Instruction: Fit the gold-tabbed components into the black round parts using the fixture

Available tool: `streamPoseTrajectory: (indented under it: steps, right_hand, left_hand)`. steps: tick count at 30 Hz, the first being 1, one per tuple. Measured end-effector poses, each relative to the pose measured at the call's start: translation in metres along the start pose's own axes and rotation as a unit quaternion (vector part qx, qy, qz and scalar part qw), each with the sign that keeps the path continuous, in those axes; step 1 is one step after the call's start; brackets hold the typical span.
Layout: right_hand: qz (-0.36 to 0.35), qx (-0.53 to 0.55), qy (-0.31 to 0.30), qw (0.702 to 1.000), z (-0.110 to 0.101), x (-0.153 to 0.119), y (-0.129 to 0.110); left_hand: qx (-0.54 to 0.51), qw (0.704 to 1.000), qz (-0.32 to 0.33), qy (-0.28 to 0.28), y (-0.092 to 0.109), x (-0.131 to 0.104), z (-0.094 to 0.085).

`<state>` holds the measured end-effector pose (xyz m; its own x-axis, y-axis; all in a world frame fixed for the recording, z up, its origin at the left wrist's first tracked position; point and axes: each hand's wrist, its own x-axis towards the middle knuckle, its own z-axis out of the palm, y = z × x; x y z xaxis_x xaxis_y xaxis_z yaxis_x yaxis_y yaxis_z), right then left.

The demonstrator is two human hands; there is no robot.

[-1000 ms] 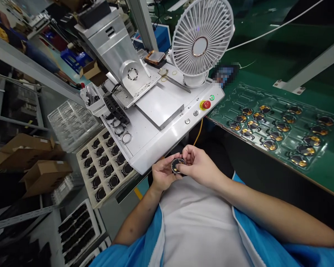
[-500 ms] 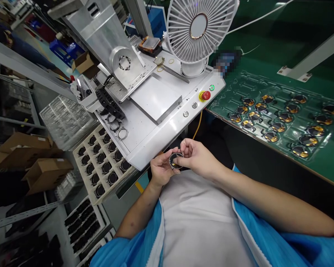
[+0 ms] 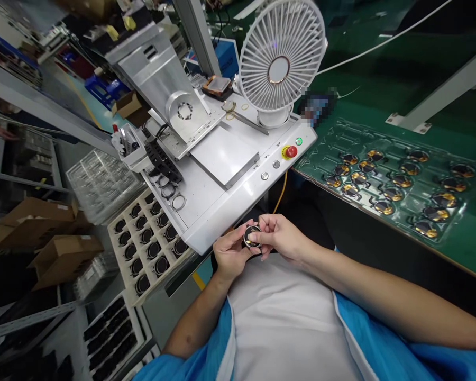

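A small round part with a silver rim, a dark inside and a bit of gold is held in front of my body. My left hand grips its rim from the left, fingers above and below it. From the right, my right hand pinches the part, with a fingertip pressed on its inner face. Beyond both hands lies the front edge of a white machine. To the left, a cream tray bears rows of dark round parts.
A white fan and a red button are on the machine. Three metal rings lie at its left edge. On the green table, a clear tray holds several black-and-gold round parts. Cardboard boxes are at far left.
The view has shifted, so the machine and trays appear slightly lower. My right hand's fingers have come down closer around the round part. My left hand still holds it.
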<state>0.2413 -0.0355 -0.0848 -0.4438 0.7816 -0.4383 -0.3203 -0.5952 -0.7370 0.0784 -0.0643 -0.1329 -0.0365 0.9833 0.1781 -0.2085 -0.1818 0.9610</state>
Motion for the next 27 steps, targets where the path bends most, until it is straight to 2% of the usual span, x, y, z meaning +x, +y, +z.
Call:
streamPoseTrajectory:
  steps: [6, 10, 12, 16, 19, 21, 23, 25, 27]
  right_hand:
    - [-0.010, 0.006, -0.007, 1.000, 0.012, 0.011, 0.003]
    - [-0.002, -0.091, -0.020, 0.996, 0.008, 0.028, -0.015]
    - [-0.052, -0.113, 0.032, 0.992, 0.000, 0.041, -0.037]
    - [-0.166, -0.103, 0.203, 0.960, -0.017, 0.073, -0.092]
    - [-0.185, -0.125, 0.233, 0.947, -0.026, 0.089, -0.117]
    - [-0.209, -0.141, 0.237, 0.938, -0.028, 0.088, -0.121]
    - [-0.247, -0.172, 0.226, 0.926, -0.027, 0.076, -0.114]
    - [-0.275, -0.206, 0.174, 0.923, -0.023, 0.055, -0.101]
    - [-0.262, -0.222, 0.094, 0.935, -0.018, 0.029, -0.085]
  left_hand:
    - [0.015, 0.999, 0.016, 0.030, 0.002, 0.000, -0.008]
    - [-0.001, 0.998, 0.005, 0.068, 0.006, 0.003, -0.011]
    - [-0.031, 0.997, -0.002, 0.065, 0.011, 0.005, -0.008]
    - [-0.045, 0.998, -0.036, -0.001, 0.026, 0.009, -0.002]
    - [0.009, 1.000, -0.011, -0.027, 0.033, 0.011, 0.001]
    - [0.055, 0.998, 0.027, -0.018, 0.034, 0.010, 0.002]
    - [0.100, 0.993, 0.062, -0.006, 0.034, 0.007, 0.003]
    - [0.141, 0.986, 0.085, -0.003, 0.034, 0.003, 0.004]
    - [0.171, 0.980, 0.105, -0.003, 0.033, 0.001, 0.006]
